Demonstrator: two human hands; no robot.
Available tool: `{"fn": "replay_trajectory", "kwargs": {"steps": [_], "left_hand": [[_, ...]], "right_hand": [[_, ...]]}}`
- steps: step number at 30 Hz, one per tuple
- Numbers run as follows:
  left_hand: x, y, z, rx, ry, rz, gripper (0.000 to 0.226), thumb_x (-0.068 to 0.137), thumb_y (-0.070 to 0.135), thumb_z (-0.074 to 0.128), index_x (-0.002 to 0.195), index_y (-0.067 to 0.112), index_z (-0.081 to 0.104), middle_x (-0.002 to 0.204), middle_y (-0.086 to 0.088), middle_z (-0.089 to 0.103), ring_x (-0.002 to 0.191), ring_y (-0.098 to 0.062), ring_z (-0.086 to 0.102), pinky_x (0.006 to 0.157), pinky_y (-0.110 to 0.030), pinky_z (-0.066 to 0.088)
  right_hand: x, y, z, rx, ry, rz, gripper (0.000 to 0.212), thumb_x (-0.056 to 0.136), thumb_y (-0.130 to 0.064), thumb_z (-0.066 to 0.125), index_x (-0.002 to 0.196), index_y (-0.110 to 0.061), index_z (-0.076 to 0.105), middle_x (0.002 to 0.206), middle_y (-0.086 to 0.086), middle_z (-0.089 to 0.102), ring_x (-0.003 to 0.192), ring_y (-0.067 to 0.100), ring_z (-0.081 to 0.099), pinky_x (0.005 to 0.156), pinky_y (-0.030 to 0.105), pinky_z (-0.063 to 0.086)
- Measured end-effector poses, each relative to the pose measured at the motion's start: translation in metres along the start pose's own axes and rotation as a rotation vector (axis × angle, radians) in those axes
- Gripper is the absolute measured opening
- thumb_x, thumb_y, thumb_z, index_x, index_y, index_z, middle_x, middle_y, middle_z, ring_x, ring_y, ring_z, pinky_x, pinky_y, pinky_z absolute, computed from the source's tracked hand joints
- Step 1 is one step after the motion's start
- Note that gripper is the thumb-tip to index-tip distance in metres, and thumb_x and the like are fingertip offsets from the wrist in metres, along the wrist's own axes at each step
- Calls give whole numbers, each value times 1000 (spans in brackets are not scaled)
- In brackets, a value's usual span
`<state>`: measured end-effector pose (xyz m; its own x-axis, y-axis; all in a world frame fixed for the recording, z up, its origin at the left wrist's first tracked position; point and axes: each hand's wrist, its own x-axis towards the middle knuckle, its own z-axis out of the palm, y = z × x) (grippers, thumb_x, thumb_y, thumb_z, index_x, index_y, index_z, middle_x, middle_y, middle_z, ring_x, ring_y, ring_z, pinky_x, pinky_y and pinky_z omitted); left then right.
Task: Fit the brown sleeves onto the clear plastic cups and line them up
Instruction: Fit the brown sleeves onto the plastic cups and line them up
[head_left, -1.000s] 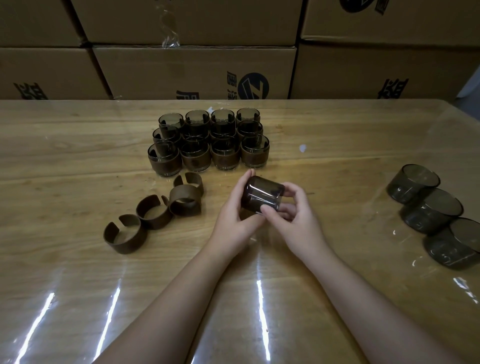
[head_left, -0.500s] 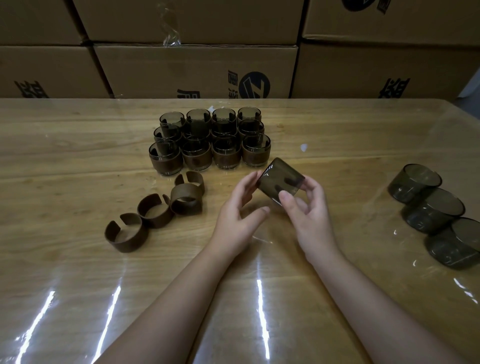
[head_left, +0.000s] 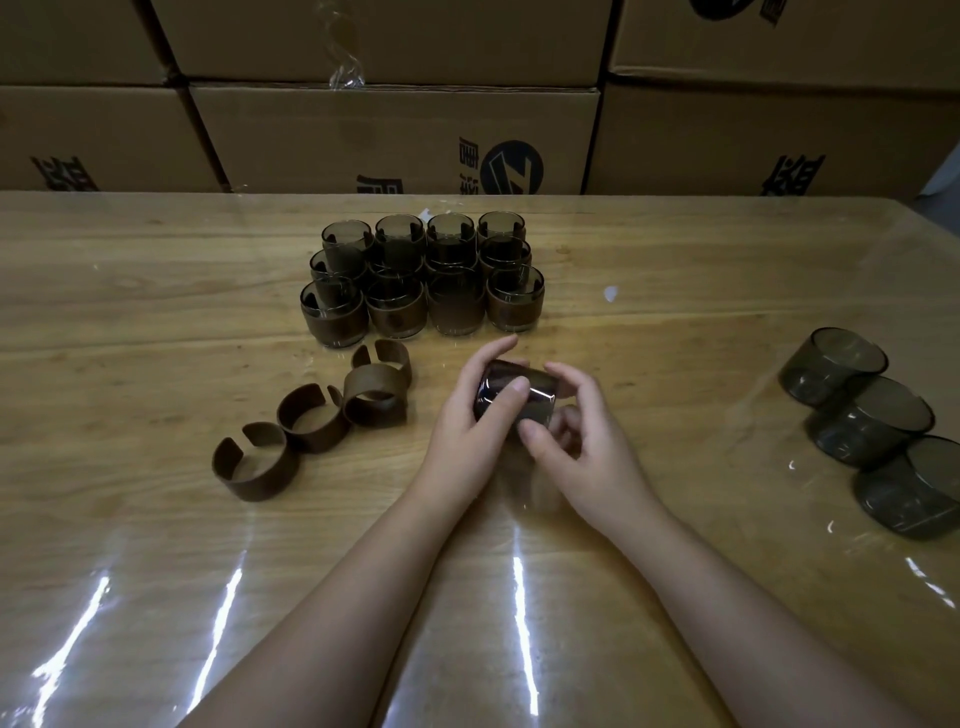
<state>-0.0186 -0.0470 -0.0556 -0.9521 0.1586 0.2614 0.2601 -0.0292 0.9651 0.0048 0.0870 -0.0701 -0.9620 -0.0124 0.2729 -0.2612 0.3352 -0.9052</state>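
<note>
Smoky clear plastic cup (head_left: 514, 395) with its brown sleeve lies gripped between left hand (head_left: 467, 426) and right hand (head_left: 582, 431), fingers curled; next, stand it by the sleeved rows (head_left: 421, 280) at twelve o'clock.

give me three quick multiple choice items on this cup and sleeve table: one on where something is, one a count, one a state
1. Where do the loose brown sleeves lie?
A. right of the hands
B. left of the hands
C. on the boxes

2. How many bare cups wait at the right?
A. three
B. one
C. six

3. How is the held cup held?
A. by the left hand alone
B. between both hands, on its side
C. standing on the table, untouched

Answers:
1 B: four sleeves sit on the table left of the left hand.
2 A: three lie overlapping.
3 B: left hand and right hand both grip it.
</note>
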Motion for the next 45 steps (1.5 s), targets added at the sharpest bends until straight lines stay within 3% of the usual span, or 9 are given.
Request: {"fn": "replay_trajectory", "kwargs": {"steps": [9, 16, 22, 25, 28, 34, 38, 42, 45], "left_hand": [[-9, -2, 10, 395, -32, 252, 43, 85, 39, 51, 117, 10, 56, 110, -1, 55, 102, 7, 50, 86, -5, 36], [2, -1, 4, 64, 103, 22, 13, 89, 32, 49, 96, 29, 59, 90, 15, 66, 87, -1, 62, 77, -16, 48], [10, -2, -3, -117, 116, -110, 25, 98, 26, 40, 102, 13, 62, 84, 15, 69, 77, 7, 63, 61, -9, 47], [9, -2, -3, -78, 38, -95, 40, 91, 33, 38, 104, 5, 63, 84, 8, 68, 78, 4, 63, 64, -8, 47], [4, 0, 2, 17, -52, -117, 40, 86, 41, 42, 97, 10, 65, 87, 4, 65, 80, 0, 60, 71, -13, 47], [-5, 2, 8, 316, -16, -4, 34, 80, 60, 36, 99, 37, 52, 93, 13, 64, 89, -6, 61, 80, -31, 49], [-12, 4, 11, 496, -23, 215, 53, 84, 55, 39, 125, 22, 47, 112, 7, 50, 87, 0, 49, 69, -28, 46], [-11, 5, 13, 648, -25, 483, 57, 85, 50, 49, 132, 23, 32, 121, -5, 44, 94, -10, 52, 65, -23, 45], [-10, 2, 13, 704, -27, 585, 59, 86, 48, 52, 135, 22, 31, 126, 0, 34, 106, -15, 48, 73, -24, 45]], "right_hand": [[5, 2, -3, 40, 49, 78, 37, 82, -67, 26, 90, -38, 48, 65, -30, 58, 60, -5, 55, 59, 28, 41], [0, -3, -1, 63, -40, -49, 48, 82, -51, 57, 125, -43, 36, 111, -16, 53, 82, -1, 56, 75, 22, 49], [-3, -12, 0, -186, -24, -393, 56, 81, -15, 67, 130, -24, 42, 142, -2, 37, 134, 18, 39, 105, 52, 38], [-6, -14, -1, -252, 47, -461, 53, 80, -25, 65, 127, -21, 40, 132, 0, 39, 123, 16, 45, 100, 40, 44], [-9, -14, 0, -384, 130, -423, 52, 79, -41, 56, 122, -20, 37, 117, 0, 39, 95, 6, 48, 69, 17, 46], [-5, -12, -1, -128, 64, -147, 31, 85, -51, 40, 111, -34, 39, 110, -4, 58, 94, 2, 58, 76, 12, 43], [-2, -11, -6, 190, 31, 22, 36, 80, -56, 38, 106, -34, 48, 94, -24, 64, 85, -3, 63, 68, 16, 48], [3, -11, -8, 445, 3, 182, 55, 72, -63, 39, 103, -22, 58, 75, -7, 64, 60, 5, 58, 44, 17, 37], [7, -13, -10, 486, -51, 234, 57, 74, -65, 37, 90, -17, 63, 73, 13, 59, 60, 24, 48, 48, 21, 28]]}}
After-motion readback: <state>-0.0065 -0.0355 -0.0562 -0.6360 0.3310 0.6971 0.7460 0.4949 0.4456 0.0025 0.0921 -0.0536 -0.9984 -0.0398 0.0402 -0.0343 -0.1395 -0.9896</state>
